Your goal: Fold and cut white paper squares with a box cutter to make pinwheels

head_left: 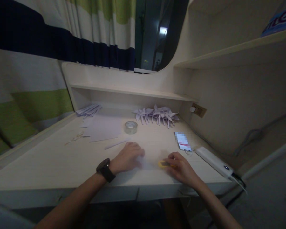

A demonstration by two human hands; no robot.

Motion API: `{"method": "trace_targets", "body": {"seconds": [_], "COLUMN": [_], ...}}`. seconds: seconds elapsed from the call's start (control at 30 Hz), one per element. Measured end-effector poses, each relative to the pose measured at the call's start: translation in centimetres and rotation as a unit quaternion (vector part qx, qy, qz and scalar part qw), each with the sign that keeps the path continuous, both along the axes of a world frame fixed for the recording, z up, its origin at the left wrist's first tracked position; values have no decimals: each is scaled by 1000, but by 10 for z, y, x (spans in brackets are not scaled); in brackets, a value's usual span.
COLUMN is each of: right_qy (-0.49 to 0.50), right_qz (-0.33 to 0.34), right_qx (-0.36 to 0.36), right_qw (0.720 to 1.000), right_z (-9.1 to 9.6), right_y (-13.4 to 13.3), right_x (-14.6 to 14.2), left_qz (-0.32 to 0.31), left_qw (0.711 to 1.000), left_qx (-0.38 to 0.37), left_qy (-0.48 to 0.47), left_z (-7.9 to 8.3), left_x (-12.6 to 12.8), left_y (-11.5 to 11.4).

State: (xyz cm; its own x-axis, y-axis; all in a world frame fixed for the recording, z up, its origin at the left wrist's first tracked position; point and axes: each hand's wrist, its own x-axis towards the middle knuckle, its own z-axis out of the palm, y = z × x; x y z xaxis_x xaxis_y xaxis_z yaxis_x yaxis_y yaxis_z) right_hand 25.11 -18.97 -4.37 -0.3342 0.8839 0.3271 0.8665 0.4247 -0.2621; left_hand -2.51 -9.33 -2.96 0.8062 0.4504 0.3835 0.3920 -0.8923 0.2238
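Note:
My right hand [181, 168] is closed around a small yellow cutter [162, 163], which looks like a utility knife with a dark part along its body. To the left of it, my left hand [131, 156] hovers or rests low over the desk, a dark watch on its wrist. Its fingertips are smeared by motion, so their grip is unclear. Between the two hands a pale sheet of paper [150, 163] shows faintly against the desk. Just beyond my left hand lies a thin rolled paper stick [115, 144].
A clear tape roll [131, 127] stands mid-desk. Several paper pinwheels [160, 114] are bunched at the back. Paper sheets [105, 127] and paper sticks [88, 110] lie back left. On the right are a phone [183, 141] and a white power strip [214, 161] with cables.

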Motion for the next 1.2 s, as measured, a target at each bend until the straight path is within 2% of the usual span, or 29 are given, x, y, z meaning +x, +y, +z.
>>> {"method": "trace_targets", "body": {"seconds": [0.2,0.47,0.7,0.97,1.2], "right_qy": [-10,-8,4,7,6], "right_qz": [-4,-7,3,6,27], "right_qx": [-12,-60,-71,-69,-100], "right_qw": [1000,998,997,998,995], "right_z": [-2,6,7,7,9], "right_y": [1,4,10,15,19], "right_x": [-5,-13,-18,-21,-24], "left_qz": [0,82,40,54,80], "left_qw": [999,992,977,975,978], "left_qx": [-33,-87,-198,-197,-178], "left_qy": [-1,-25,-72,-90,-67], "left_z": [0,-14,-14,-17,-21], "left_x": [3,9,11,12,14], "left_y": [6,22,25,28,32]}}
